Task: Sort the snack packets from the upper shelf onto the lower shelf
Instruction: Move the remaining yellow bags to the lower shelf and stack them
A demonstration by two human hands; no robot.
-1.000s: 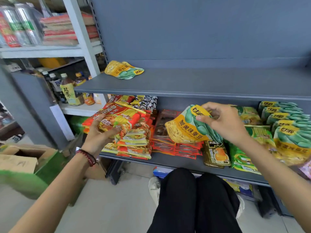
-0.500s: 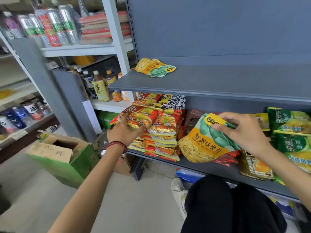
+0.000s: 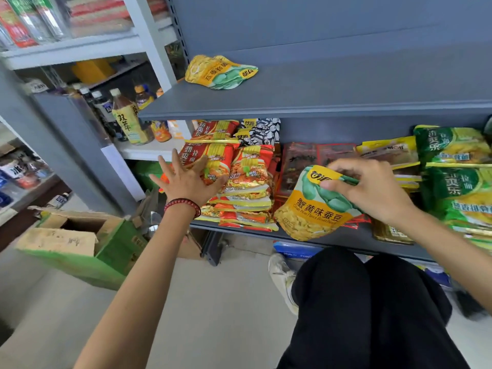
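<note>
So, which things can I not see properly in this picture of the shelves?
Head view only:
- Broad bean packet: top edge hidden by the right hand pinching it.
- Red noodle packets: left part covered by the open left hand; contact unclear.
- Green noodle packets: cut off by the right edge.
- Cans top left: blurred, labels unreadable.
</note>
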